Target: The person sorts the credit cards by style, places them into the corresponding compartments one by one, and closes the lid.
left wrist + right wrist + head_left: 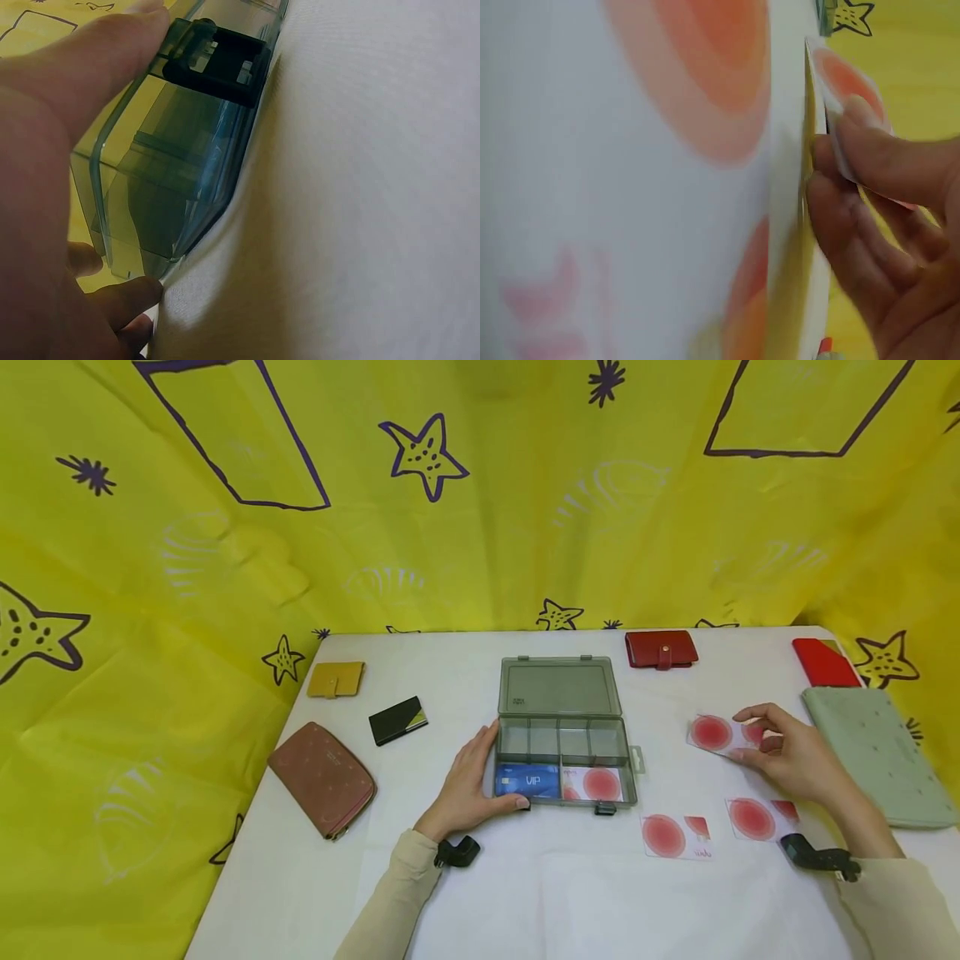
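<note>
A grey see-through plastic compartment box (633,777) lies with its lid (558,685) folded back. A blue VIP card (527,781) sits in its front left compartment, a white card with red circles (600,784) in the front right. My left hand (468,785) holds the box's front left corner, thumb along the front near a black latch (217,64), fingers at the left side. To the right, my right hand (787,747) pinches a white card with red circles (708,732) between thumb and fingers, tilted above the table. Two similar cards (663,835) (750,818) lie below that hand.
On the left are a yellow card holder (335,679), a black card case (397,721) and a brown zip wallet (324,777). A dark red wallet (662,649) lies behind right; a red item (823,662) and a pale green notebook (877,752) line the right edge.
</note>
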`<state>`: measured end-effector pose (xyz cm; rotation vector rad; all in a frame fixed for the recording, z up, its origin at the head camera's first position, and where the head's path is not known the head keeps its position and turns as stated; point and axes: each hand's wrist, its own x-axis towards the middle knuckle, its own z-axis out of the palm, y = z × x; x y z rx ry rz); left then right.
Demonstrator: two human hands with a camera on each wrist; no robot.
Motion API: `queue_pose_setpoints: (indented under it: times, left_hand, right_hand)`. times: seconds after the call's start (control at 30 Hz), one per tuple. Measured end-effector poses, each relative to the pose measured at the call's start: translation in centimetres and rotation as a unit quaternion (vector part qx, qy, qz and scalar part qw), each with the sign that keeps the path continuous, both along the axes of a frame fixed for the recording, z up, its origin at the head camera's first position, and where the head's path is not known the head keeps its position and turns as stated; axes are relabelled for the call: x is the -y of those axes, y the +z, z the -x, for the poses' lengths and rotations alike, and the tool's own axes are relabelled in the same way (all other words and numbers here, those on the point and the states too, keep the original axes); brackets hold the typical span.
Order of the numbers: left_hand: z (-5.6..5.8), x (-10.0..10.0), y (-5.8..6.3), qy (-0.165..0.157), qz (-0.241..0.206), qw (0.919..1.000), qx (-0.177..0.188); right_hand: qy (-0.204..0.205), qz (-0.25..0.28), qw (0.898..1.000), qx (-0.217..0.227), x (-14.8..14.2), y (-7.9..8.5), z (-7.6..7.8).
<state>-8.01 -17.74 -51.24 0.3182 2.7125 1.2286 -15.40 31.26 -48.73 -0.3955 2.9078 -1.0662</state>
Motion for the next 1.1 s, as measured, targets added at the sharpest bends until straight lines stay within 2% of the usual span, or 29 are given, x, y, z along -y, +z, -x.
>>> queue_pose_setpoints:
  times: [0.13, 0.2, 0.27, 0.37, 0.53, 0.67, 0.77, 0.9, 1.0, 1.1]
  left_hand:
    - [0.0, 0.0, -0.1, 0.001, 0.007, 1.0, 0.005]
    - [-0.1, 0.0, -0.1, 0.0, 0.009, 0.9999, 0.006]
    - [-0.1, 0.1, -0.2, 0.0, 0.008, 1.0, 0.004]
    - [-0.2, 0.2, -0.2, 0.001, 0.007, 1.0, 0.001]
    - [-0.1, 0.1, -0.5, -0.003, 0.0, 1.0, -0.006]
    - [-0.1, 0.0, -0.6, -0.006, -0.002, 1.0, -0.005]
    - [-0.1, 0.0, -0.5, -0.002, -0.002, 1.0, -0.005]
    - [-0.1, 0.1, -0.2, 0.0, 0.001, 1.0, -0.004]
    - [0.0, 0.1, -0.2, -0.001, 0.004, 1.0, -0.004]
    - [0.1, 0.1, -0.3, -0.002, 0.005, 1.0, -0.008]
  right_hand:
    - [-0.046, 0.043, 0.998, -0.001, 1.2, 0.7, -0.7]
    - [-0.047, 0.067, 0.997, 0.002, 2.2, 1.2, -1.2]
    - [-0.023, 0.096, 0.995, 0.01, 3.6, 1.7, -1.7]
    - [0.039, 0.144, 0.988, 0.031, 5.8, 2.1, -2.4]
    - [0.133, 0.208, 0.966, 0.083, 8.7, 1.8, -3.5]
    - [0.185, 0.211, 0.955, 0.092, 10.5, 1.1, -4.1]
    - [0.214, 0.192, 0.957, 0.044, 11.6, 0.8, -4.2]
    - [0.236, 0.172, 0.956, -0.014, 12.7, 0.9, -4.2]
    - [0.245, 0.16, 0.956, -0.019, 13.4, 1.1, -4.2]
    - [0.238, 0.138, 0.961, -0.022, 13.6, 1.2, -4.2]
